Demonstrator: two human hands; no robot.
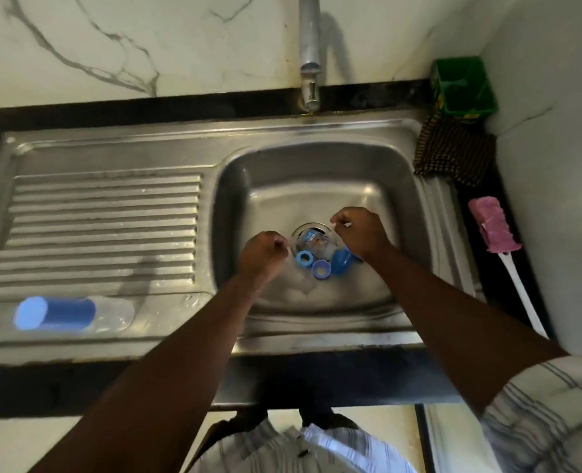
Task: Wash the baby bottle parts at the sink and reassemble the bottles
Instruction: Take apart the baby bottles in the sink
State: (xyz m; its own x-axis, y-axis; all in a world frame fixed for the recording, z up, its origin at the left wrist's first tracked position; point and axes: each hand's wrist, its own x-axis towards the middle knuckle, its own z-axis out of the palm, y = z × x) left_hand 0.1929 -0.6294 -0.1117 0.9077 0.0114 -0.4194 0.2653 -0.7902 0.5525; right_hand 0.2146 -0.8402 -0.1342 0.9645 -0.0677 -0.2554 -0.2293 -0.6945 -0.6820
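Observation:
Both my hands are down in the sink basin (241,199) with their fingers curled. My left hand (265,250) is a fist left of the drain, and nothing shows in it. My right hand (359,230) pinches a small pale piece (347,225) that I cannot identify. Between the hands a clear bottle body (313,242) lies over the drain. In front of it lie a light blue ring (304,257), a purplish ring (321,269) and a blue cap (342,262). A capped bottle (67,314) lies on its side on the drainboard's front left.
The faucet (310,63) hangs over the basin's back edge, with no water running. The ribbed drainboard (95,227) is to the left. On the right counter are a pink bottle brush (494,230), a checked cloth (453,151) and a green container (463,87).

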